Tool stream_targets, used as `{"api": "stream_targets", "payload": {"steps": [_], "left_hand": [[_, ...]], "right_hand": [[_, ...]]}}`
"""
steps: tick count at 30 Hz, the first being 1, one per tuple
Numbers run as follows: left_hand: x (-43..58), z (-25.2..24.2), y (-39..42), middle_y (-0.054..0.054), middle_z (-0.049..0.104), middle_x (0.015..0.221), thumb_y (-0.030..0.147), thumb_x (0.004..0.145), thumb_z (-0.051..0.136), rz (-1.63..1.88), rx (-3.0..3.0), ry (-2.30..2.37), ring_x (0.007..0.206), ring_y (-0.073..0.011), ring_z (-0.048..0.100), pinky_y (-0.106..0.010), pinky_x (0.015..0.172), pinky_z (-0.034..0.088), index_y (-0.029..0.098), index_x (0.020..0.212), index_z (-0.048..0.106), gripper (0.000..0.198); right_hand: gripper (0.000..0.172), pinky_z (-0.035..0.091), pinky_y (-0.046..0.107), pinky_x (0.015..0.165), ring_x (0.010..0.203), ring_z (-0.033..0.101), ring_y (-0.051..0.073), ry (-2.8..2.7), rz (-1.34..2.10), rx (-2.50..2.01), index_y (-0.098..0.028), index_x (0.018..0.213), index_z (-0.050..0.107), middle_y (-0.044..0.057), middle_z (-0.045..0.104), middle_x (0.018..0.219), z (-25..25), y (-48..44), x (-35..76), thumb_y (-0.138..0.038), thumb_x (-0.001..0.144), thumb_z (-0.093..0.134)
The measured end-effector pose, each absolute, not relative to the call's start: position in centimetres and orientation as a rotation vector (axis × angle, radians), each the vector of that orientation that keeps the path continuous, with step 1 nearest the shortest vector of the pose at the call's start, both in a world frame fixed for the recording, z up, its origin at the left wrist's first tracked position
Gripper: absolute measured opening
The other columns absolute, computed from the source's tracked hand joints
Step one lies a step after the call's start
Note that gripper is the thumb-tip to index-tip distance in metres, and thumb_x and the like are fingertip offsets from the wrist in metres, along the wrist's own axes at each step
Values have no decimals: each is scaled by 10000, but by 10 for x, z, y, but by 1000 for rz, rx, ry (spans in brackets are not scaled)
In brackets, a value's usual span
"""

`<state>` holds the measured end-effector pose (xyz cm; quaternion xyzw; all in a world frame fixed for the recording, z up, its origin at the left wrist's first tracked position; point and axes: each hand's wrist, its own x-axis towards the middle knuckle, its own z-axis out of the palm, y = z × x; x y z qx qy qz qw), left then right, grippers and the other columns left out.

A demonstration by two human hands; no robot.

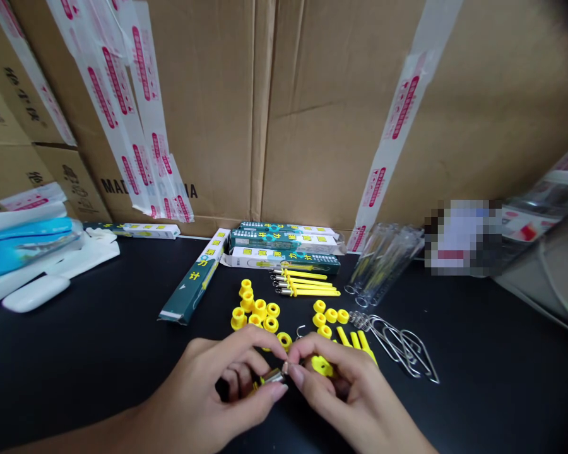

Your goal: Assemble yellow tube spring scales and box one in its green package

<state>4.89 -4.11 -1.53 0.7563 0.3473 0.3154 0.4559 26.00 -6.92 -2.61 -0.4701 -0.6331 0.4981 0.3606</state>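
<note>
Low in the middle, my left hand [218,384] is closed around a silver metal spring [273,376] with a bit of yellow plastic showing beside it. Fingertips of my right hand [345,378] pinch the spring's near end, where a small metal piece shows. A yellow flanged piece [322,366] lies by the right fingers, partly covered by them. Just beyond both hands are yellow collars and rings [259,308], a small metal hook [301,329] and short yellow rods [355,339], some of them hidden by the hands.
Yellow rods with spring ends [312,284] lie in a row behind. Printed narrow boxes [284,239] stand against the cardboard wall [208,113]. Clear tubes [383,261] and bent metal hooks [402,347] are at right. A white computer mouse [36,293] and blue packet [26,246] sit left.
</note>
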Motion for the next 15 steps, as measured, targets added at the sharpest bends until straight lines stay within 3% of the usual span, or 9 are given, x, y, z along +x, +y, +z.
{"api": "stream_targets", "payload": {"steps": [5,11,15], "left_hand": [[49,-16,-41,69,658,669,239,893,703,743,1842,879,493,-68,543,-116,463,428,255,1046,696,154],[52,-9,-37,42,645,696,299,866,736,701,1698,897,550,-93,560,-135,466,456,213,916,695,108],[55,-6,-32,18,648,781,379,857,756,670,1544,892,593,-102,540,-131,435,441,201,900,708,189]], "right_hand": [[217,199,267,498,533,247,119,-1671,1205,-1227,-212,889,645,-96,304,604,-25,-70,259,-391,989,576],[288,173,271,485,524,229,119,-1636,1210,-1267,-215,864,652,-103,276,583,-23,-69,259,-473,981,597],[338,198,267,488,540,267,121,-1600,1226,-1274,-218,873,679,-73,387,628,-23,-70,258,-534,969,606]]}}
